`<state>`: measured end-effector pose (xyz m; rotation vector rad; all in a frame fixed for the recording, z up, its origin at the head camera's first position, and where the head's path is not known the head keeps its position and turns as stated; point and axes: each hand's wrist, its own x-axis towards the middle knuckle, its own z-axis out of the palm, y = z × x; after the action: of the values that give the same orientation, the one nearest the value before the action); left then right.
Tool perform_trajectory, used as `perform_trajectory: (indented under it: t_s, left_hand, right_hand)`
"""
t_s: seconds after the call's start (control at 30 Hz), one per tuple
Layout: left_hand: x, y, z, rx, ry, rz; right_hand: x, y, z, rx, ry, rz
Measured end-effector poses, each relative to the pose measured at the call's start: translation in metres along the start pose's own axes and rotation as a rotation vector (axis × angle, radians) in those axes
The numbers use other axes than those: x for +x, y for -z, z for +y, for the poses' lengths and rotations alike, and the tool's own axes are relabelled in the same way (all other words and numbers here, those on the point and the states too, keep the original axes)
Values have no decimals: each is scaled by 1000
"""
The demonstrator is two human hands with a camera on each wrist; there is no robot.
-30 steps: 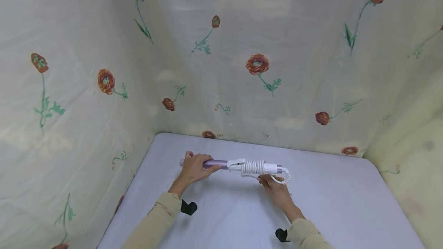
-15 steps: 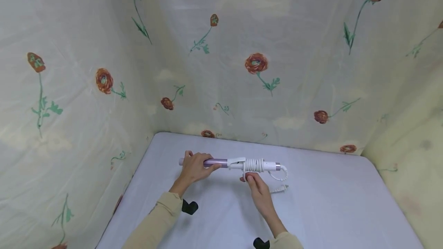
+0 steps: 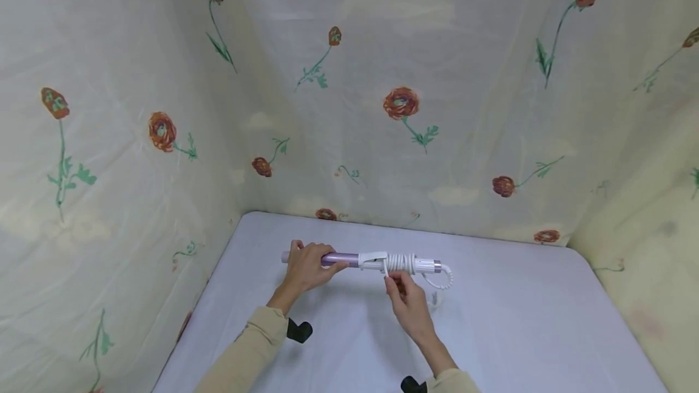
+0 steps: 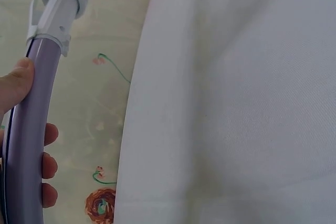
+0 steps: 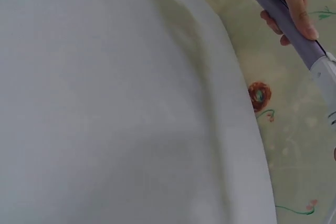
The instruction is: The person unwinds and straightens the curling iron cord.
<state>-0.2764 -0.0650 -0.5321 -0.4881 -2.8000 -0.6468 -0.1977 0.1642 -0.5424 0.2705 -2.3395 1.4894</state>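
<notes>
A curling iron [image 3: 345,259] with a purple barrel and white handle is held level above the table. My left hand [image 3: 308,268] grips the barrel, thumb on the near side and fingers [image 4: 49,165] round the other side in the left wrist view. White cord [image 3: 401,262] lies in several coils round the handle and loops out at its right end. Just below the coils, my right hand [image 3: 411,307] pinches the cord where it comes down near the clamp lever. Behind that hand hangs the blurred cord end [image 3: 435,301].
The white table [image 3: 524,308] has rounded far corners. Pale cloth [image 3: 469,138] with printed orange flowers hangs behind it and on both sides. A black piece [image 3: 299,331] sits at the left sleeve cuff, and another black piece [image 3: 413,384] at the right.
My right hand has moved left along the handle, bringing the cord round to the clamp end of the coils. The cord's plug end has swung behind it. My left hand keeps its grip.
</notes>
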Motion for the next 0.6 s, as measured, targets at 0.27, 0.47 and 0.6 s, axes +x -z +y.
perform_trajectory:
  t_s: [0.27,0.47,0.6]
  left_hand:
    - [4,3,-1,26,-17,19]
    - [2,3,-2,36,-28,26]
    - [-1,3,-2,33,-23,25]
  right_hand:
    - [13,20,-16,-272,212,-38]
    - [20,33,-26,-403,304,-114]
    - [23,39,-29,-471,384,-143]
